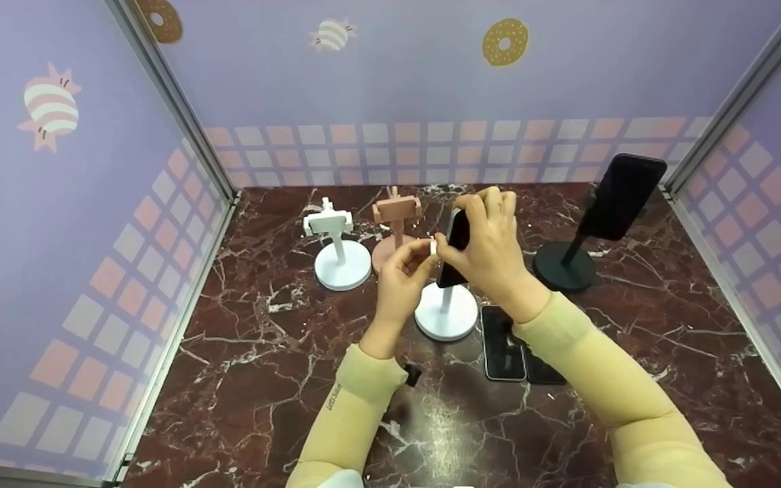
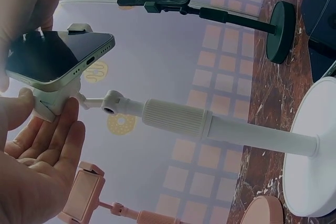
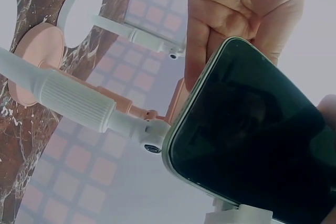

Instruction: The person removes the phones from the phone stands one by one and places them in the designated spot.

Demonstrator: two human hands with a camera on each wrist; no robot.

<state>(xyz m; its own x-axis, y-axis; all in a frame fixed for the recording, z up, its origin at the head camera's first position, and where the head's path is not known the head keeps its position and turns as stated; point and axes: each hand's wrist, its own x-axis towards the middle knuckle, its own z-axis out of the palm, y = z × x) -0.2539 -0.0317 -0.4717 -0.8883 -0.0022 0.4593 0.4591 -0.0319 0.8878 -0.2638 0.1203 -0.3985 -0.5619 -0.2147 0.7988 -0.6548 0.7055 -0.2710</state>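
Observation:
A phone with a dark screen sits in the white clamp of a white phone stand. My left hand pinches the back of that clamp between thumb and fingers, behind the phone. From the other side my right hand grips the phone, fingers over its upper edge. In the left wrist view the phone lies across the clamp, its charging port facing the camera. A ribbed collar on the white stem shows below the joint.
Left of the hands stand a smaller white stand and a pink stand. A black stand at the right carries another phone. Two phones lie flat near my right forearm, one with a light rim. Patterned panels enclose the marble table.

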